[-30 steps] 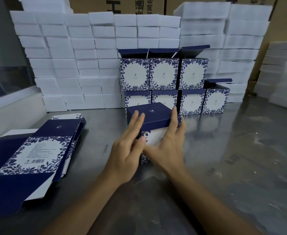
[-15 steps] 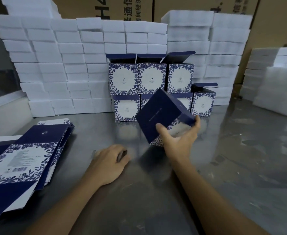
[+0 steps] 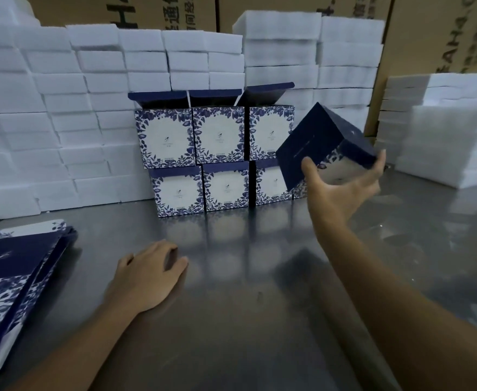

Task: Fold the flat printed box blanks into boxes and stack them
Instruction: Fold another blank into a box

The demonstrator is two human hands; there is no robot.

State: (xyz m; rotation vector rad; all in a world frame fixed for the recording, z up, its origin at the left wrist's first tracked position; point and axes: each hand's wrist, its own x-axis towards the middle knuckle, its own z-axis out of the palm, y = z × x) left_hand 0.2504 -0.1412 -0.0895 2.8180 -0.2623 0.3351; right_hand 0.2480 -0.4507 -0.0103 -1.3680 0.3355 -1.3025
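I hold the box [image 3: 323,142] up in my right hand [image 3: 341,190], thumb on its near dark face, fingers wrapped under the far edge, so it hangs tilted in the air at about two o'clock from the middle of the table [image 3: 259,277]. A second ago both my hands were pressing it shut on the table right in front of me; since then the right one has lifted it alone and carried it up and to the right, toward the stack [image 3: 217,148]. My left hand [image 3: 147,275] has let go and now rests on the steel at about seven o'clock, fingers loosely curled, gripping nothing.

To my mind that means the folding of this one is done and I am in the placing step. The stack stands at twelve o'clock against the foam blocks [image 3: 62,122]: three boxes on top with lids raised, more beneath. The box covers the right end of the lower row, so I cannot tell what gap waits there; I judge it belongs at the right end. It is tilted, so it needs turning square before it goes down, or it may knock its neighbours.

The blanks [image 3: 8,283] lie flat at nine o'clock, just beside my free hand, ready for the next one.
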